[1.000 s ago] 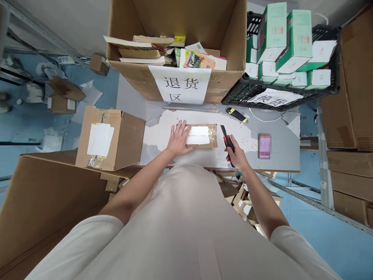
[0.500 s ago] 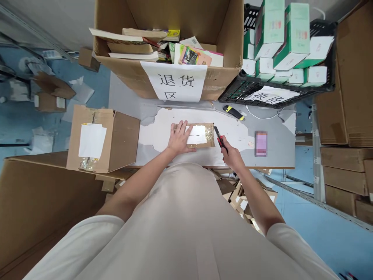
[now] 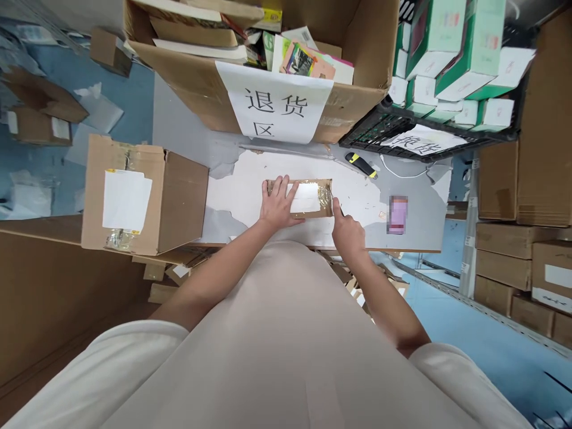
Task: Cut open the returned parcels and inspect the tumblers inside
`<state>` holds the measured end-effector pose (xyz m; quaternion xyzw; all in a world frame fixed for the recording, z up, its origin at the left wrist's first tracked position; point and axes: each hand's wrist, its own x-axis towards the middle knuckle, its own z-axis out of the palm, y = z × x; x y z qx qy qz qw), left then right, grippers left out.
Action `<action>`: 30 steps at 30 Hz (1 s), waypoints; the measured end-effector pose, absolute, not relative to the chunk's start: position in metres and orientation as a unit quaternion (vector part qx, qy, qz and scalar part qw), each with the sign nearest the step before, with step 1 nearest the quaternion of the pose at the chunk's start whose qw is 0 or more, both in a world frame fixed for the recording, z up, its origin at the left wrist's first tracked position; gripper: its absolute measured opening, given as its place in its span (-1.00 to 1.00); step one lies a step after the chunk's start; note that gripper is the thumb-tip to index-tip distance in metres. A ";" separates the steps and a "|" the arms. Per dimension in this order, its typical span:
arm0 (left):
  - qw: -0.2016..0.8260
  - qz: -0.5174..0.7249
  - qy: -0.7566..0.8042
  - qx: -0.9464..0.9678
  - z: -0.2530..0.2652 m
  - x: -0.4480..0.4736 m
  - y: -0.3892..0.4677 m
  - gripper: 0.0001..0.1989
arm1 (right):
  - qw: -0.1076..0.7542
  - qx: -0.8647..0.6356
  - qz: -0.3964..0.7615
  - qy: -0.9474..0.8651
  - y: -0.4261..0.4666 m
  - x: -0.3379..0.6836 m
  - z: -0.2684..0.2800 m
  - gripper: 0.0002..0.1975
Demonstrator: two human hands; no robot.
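Observation:
A small taped cardboard box [image 3: 325, 198] with a white label lies flat on the table's white patch. My left hand [image 3: 279, 204] rests on its left end with the fingers spread, palm down. At the box's right end, my right hand [image 3: 349, 233] is closed around a utility knife [image 3: 342, 211], index finger stretched along it. Most of the knife is hidden by the hand; its tip is at the taped right edge. Behind that hand lies a second, black and yellow utility knife [image 3: 361, 165], untouched.
A large carton [image 3: 179, 77] of books stands at the back, beside a black crate [image 3: 370, 132] of green-and-white boxes. On the left is a taped carton [image 3: 184, 199]. A blurred pink phone-like item [image 3: 397, 214] lies right of my hand. Cartons are stacked at far right.
My right hand has brought the knife left and up against the box's right end, its index finger now extended. My left hand stays on the box. The camera view has shifted slightly.

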<state>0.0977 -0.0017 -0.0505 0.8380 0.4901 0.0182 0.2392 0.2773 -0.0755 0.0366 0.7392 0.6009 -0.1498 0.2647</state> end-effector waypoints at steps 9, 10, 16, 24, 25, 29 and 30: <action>0.251 0.025 0.498 0.830 -0.054 0.098 -0.003 0.14 | 0.276 0.734 -0.183 0.593 -0.088 0.274 0.045 -0.17; 0.251 0.026 0.499 0.829 -0.053 0.098 -0.003 0.14 | 0.277 0.734 -0.183 0.592 -0.089 0.273 0.046 -0.16; 0.246 0.013 0.505 0.827 -0.051 0.099 -0.004 0.14 | 0.299 0.734 -0.204 0.574 -0.098 0.272 0.053 -0.23; 0.247 0.020 0.503 0.828 -0.052 0.098 -0.004 0.15 | 0.304 0.729 -0.218 0.573 -0.107 0.275 0.058 -0.29; 0.245 0.017 0.503 0.829 -0.052 0.098 -0.004 0.15 | 0.299 0.730 -0.217 0.574 -0.110 0.276 0.057 -0.30; 0.242 0.014 0.498 0.833 -0.051 0.099 -0.002 0.18 | 0.226 0.747 -0.221 0.585 -0.134 0.290 0.047 -0.34; 0.243 0.021 0.496 0.834 -0.051 0.099 -0.001 0.19 | 0.181 0.757 -0.229 0.585 -0.143 0.297 0.042 -0.35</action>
